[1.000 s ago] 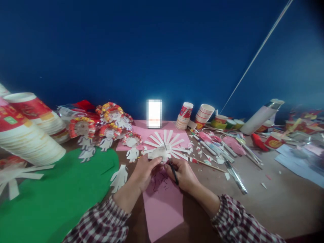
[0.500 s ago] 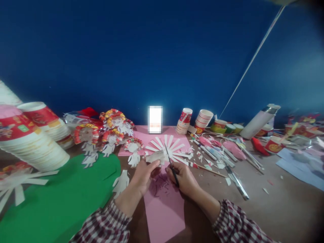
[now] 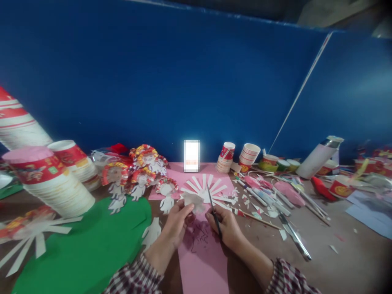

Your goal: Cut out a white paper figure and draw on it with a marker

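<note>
My left hand (image 3: 179, 223) is closed, thumb on top, on a small pale paper cutout (image 3: 195, 201); the fingers hide its lower edge. Just to the right, my right hand (image 3: 225, 224) grips a slim black pen (image 3: 217, 218), its thin tip pointing up and away from me. The pen tip is apart from the cutout. Beneath both hands runs a pink paper sheet (image 3: 203, 265) with dark scribbled lines. Behind them a white paper cup cut into spread strips (image 3: 203, 181) lies flat.
White paper figures (image 3: 167, 194) with red-yellow ring heads lie at left beside a green sheet (image 3: 92, 241). Stacked paper cups (image 3: 64, 192) lean there. Markers (image 3: 257, 196), paper scraps, a utility knife (image 3: 295, 237) and a tilted white bottle (image 3: 318, 157) are at right. A bright blurred screen (image 3: 192, 156) stands at the back.
My view has tilted up, so the scene sits lower and slightly further right. The pen tip has moved a little away from the cutout. Both hands keep their hold.
</note>
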Motion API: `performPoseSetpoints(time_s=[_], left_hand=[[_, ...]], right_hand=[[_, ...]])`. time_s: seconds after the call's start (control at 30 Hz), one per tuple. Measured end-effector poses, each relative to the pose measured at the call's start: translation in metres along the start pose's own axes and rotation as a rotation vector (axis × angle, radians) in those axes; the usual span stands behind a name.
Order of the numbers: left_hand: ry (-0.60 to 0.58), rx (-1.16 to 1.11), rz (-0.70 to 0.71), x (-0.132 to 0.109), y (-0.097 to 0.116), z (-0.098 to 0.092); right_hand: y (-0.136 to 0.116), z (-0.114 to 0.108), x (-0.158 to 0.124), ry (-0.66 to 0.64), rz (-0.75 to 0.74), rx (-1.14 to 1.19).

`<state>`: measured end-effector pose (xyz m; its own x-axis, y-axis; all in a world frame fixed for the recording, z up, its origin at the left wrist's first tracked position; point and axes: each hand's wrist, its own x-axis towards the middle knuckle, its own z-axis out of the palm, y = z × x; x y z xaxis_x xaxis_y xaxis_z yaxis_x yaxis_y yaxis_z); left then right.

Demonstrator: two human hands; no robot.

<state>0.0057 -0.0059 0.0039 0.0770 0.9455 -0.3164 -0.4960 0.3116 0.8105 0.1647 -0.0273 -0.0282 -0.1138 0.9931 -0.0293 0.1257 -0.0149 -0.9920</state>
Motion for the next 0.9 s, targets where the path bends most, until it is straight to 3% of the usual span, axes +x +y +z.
performPoseSetpoints(time_s=[0.3, 0.57, 0.73, 0.9], left_hand=[[-0.06, -0.009, -0.072, 0.0, 0.0, -0.002], [-0.103, -0.069, 0.018, 0.014, -0.015, -0.007], [-0.115, -0.072, -0.015, 0.011, -0.009, -0.005], [-0.063, -0.069, 0.011, 0.009, -0.007, -0.005]], right_hand=[[0.001, -0.001, 0.004, 0.002, 0.036, 0.005], [-0.001, -0.002, 0.006, -0.01, 0.028, 0.002], [-0.001, -0.004, 0.008, -0.011, 0.012, -0.038], [0.004, -0.005, 0.011, -0.001, -0.052, -0.061]])
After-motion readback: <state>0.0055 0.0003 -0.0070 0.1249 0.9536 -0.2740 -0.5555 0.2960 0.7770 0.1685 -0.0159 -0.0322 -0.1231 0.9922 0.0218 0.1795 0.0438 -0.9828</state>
